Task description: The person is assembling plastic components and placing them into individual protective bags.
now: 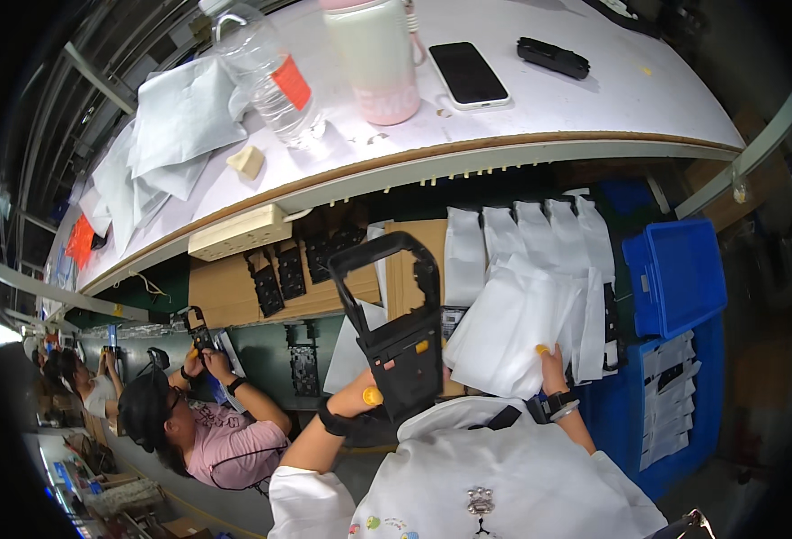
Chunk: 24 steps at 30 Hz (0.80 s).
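A black plastic housing (405, 373) stands upright in front of me, with a large rectangular opening in its upper part and small orange tabs lower down. My left hand (356, 393) grips its lower left side, a yellow finger cot on the thumb; the other fingers are mostly behind the housing. At the right, my right hand (553, 370) pinches the edge of the loose white foam pouches (513, 332), thumb on top with a yellow cot, remaining fingers largely hidden. Behind that pile, several filled white pouches (513, 229) lie in a row.
Black molded parts (290, 271) rest on cardboard (221, 292) at left. A blue bin (683, 278) sits above another blue bin with wrapped pieces (667, 404). The raised shelf (468, 148) carries a bottle, a tumbler and a phone. A co-worker in pink (234, 440) sits left.
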{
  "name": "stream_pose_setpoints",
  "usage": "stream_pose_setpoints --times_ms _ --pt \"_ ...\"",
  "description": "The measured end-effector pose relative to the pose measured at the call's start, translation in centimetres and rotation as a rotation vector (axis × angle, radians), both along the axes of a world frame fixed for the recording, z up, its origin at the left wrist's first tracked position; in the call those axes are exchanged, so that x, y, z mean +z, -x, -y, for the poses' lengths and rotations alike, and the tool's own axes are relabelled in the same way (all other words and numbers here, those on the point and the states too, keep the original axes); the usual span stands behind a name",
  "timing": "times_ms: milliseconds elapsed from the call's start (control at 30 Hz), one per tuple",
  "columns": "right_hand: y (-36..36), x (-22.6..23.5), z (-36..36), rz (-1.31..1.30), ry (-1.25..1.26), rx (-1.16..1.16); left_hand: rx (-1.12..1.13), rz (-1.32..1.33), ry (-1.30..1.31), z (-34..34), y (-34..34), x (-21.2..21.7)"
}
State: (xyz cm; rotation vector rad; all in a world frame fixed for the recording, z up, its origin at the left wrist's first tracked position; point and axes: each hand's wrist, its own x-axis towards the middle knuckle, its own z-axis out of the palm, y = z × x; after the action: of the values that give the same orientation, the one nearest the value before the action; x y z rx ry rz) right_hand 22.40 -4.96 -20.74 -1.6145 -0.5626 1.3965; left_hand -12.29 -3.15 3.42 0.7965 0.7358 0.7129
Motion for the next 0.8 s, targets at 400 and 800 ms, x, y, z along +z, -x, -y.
stream_pose_setpoints --times_ms 400,800 --pt "2.3 2.9 -1.7 0.018 0.006 0.094 -0.052 0.523 0.096 1.2 -3.1 2.1" --pt "2.7 2.4 0.7 0.238 0.037 0.042 0.025 1.008 0.129 0.7 -3.3 1.9"
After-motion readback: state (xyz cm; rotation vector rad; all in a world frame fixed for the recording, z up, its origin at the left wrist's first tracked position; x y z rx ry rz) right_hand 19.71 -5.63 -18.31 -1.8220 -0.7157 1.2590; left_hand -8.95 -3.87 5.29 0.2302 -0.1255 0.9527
